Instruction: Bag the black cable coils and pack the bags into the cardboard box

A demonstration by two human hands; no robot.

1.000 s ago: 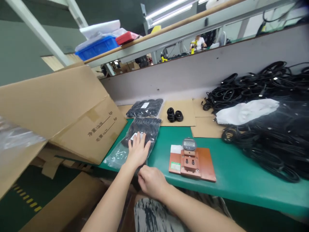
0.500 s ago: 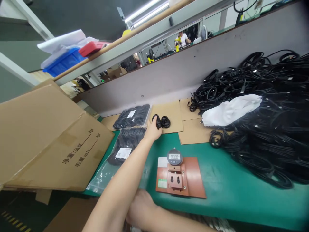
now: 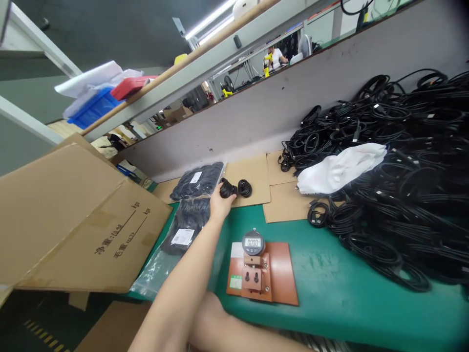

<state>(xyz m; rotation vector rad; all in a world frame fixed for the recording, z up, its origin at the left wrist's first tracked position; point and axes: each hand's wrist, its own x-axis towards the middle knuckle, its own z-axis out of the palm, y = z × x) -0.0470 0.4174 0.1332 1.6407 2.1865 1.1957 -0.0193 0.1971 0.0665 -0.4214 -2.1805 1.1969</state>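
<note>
A green table (image 3: 330, 283) stretches to the right of the left hand (image 3: 221, 206). Just beyond the hand rises a grey wall panel (image 3: 293, 107). A wood-edged shelf (image 3: 176, 66) runs above it, under lit tube lights (image 3: 208, 20). Low to the hand's left is dark floor (image 3: 22, 318) with yellow stripes.

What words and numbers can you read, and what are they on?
"0000" on the digital gauge screen.
"净重" and "毛重", each with "kg", on the cardboard box.
White labels on both cable bags, green sticker on the brown plate: too small to read.
Cable coil in the left hand: no text.
</note>
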